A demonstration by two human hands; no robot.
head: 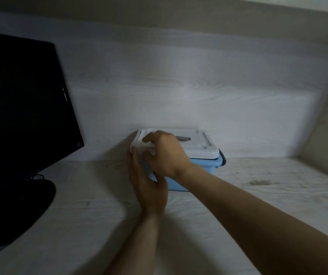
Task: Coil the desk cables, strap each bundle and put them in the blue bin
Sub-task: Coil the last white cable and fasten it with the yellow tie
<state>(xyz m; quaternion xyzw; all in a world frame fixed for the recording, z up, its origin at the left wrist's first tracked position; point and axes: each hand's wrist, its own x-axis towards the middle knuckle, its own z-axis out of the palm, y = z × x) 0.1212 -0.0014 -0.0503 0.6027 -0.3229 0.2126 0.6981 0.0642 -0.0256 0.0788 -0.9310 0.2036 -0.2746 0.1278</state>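
Monitor (20, 108) and its black stand (18, 205) fill the far left of the desk (258, 195), well apart from both hands, with a thin dark cable (38, 176) showing just behind the stand. No other cables or straps are in view.

Next comes the left hand (148, 187), held upright with its fingers straight and pressed together, flat against the left end of the blue bin (179, 183). Just right of it and above, the right hand (165, 153) reaches over the near left corner of the white lid (198, 143), fingers curled over the lid's edge; whether the tips have actually hooked under the rim is hidden by the hand itself. The bin sits against the back wall, lid on, directly beyond the fingertips of both hands. A dark latch (223, 158) shows at the bin's right end, well clear of either hand.

The step appears to be opening the bin. To do it well, the flat left palm should brace the bin so that it does not slide, while the right fingertips lift the corner upward rather than pull toward the body. If the left end carries a matching latch, it probably needs flipping first, then the right one too. Forcing one corner risks tipping the light bin.
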